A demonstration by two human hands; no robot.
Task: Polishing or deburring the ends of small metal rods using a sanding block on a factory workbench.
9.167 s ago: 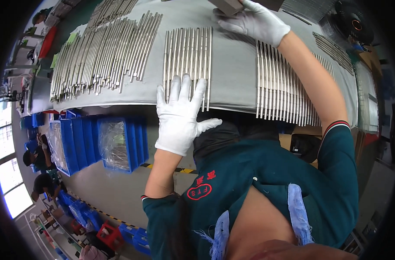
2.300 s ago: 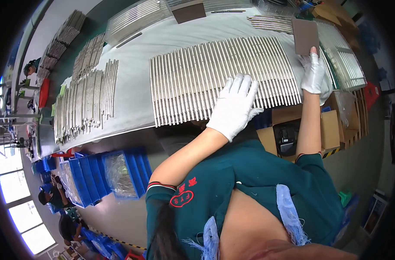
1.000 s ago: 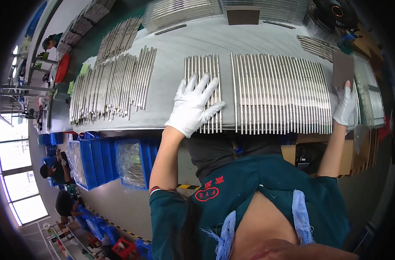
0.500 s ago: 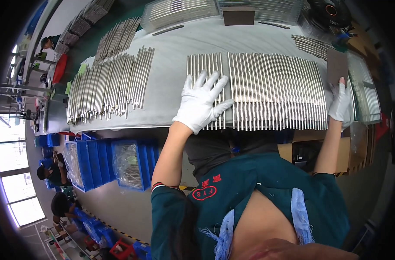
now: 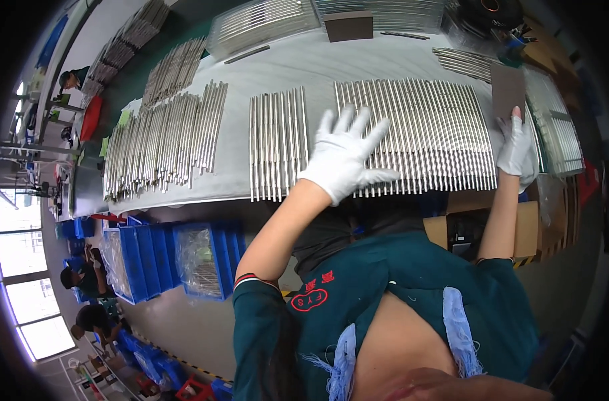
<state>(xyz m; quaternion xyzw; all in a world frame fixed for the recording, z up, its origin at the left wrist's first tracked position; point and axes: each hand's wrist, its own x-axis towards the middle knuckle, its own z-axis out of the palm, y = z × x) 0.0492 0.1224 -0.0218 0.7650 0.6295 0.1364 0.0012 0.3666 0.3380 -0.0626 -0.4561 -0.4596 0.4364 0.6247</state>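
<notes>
My left hand (image 5: 348, 155), in a white glove, is spread flat over the left edge of a wide row of shiny metal rods (image 5: 424, 134). Its fingers are apart and grip nothing. To its left lies a narrower row of metal rods (image 5: 277, 144), separated from the wide row by a strip of bare cloth. At the wide row's right end, my right hand (image 5: 515, 148) holds a flat, dark brown rectangular block (image 5: 508, 90) by its lower edge. The right glove leaves a fingertip bare, and its other fingers are partly hidden.
A looser pile of rods (image 5: 164, 144) lies on the table's left side. Clear plastic boxes of rods (image 5: 261, 27) stand along the back, beside another brown block (image 5: 348, 27). A black fan (image 5: 488, 17) is at the back right. Blue crates (image 5: 201, 260) stand below the table.
My left hand has moved right, off the narrow row and onto the wide row's edge. The narrow row now lies farther left, with a wider gap. My right hand still holds the block.
</notes>
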